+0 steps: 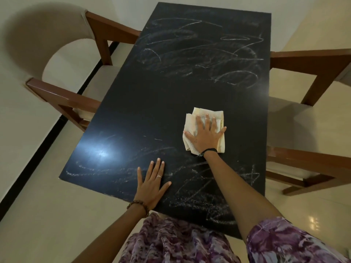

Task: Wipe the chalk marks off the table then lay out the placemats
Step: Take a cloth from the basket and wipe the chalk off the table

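- The right hand (206, 136) presses a folded pale cloth (204, 130) flat on the dark desk (152, 111); its fingers (207, 120) are spread straight on top of the cloth, not curled round it.
- The left hand (152, 185) lies flat near the desk's close edge, fingers straight and holding nothing.
- Between the two hands and just beyond the cloth's fingertip side, the surface looks mostly clean.
- Heavy chalk marks (199, 56) remain well beyond the right fingertips at the far end, and more scrawl (209, 188) lies on the wrist side, beside the left thumb.
- I judge the wiping is partly done; no placemats are in view, so that step is untouched.
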